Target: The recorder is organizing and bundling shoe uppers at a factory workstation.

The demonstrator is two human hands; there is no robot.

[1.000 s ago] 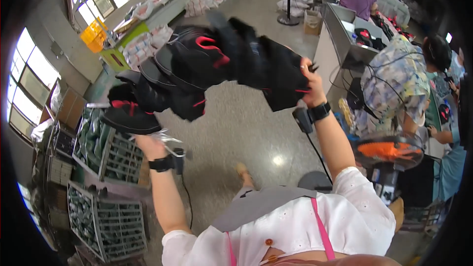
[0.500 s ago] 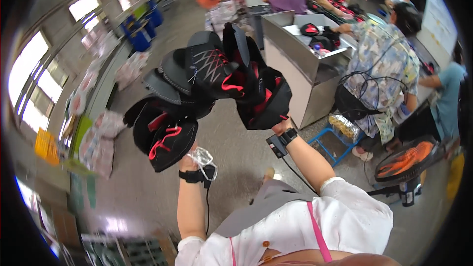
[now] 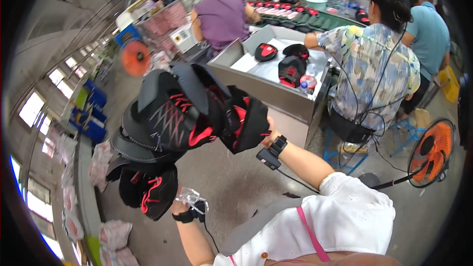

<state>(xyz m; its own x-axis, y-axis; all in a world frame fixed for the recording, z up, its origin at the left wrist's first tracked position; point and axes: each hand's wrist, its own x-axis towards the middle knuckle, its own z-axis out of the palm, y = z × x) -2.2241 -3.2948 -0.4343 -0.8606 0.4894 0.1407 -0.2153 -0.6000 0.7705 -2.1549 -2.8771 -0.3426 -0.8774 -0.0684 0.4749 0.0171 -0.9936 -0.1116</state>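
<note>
Out in front of me, off the floor, I carry a bundle of black and dark grey shoe uppers [image 3: 170, 118] with red linings and crossed lacing. My left hand [image 3: 177, 202] grips the lower left end of the bundle, at an upper with a red loop. At the right end, my right hand [image 3: 271, 133] holds another black upper from its outer side. The uppers hide most of the fingers of both hands. A crumpled clear plastic strip or cord [image 3: 191, 198] hangs at my left wrist. Each wrist wears a black strap with a small device.
Ahead stands a grey-sided bin table [image 3: 266, 88] holding several black-red uppers [image 3: 293, 69]. Co-workers in purple [image 3: 221, 17], patterned [image 3: 369, 64] and teal tops sit or stand around it. An orange fan [image 3: 431, 152] stands right, another [image 3: 135, 59] far left. White sacks [image 3: 116, 241] line the left.
My view has turned to the right, bringing the bin table and co-workers nearer the middle. The bundle sits lower and further left in view, still in both hands.
</note>
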